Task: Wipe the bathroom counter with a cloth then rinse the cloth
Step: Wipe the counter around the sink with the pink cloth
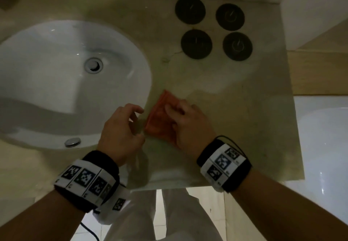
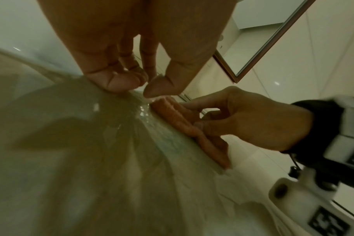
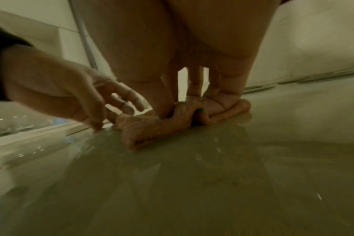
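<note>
Right hand (image 1: 188, 125): fingers bent, pressing down on and bunching the folded orange cloth (image 1: 160, 118); thumb on the cloth's near side.
Left hand (image 1: 122, 127): loosely spread, holding nothing, fingertips touching the wet table (image 1: 244, 108) just left of the cloth.
Cloth: on the table beside the sink (image 1: 56, 71) rim, long axis running near-to-far, far corner pointing away from the person. Right hand is nearer; the sink lies left.
Four dark discs (image 1: 212, 31): far side, well apart.
</note>
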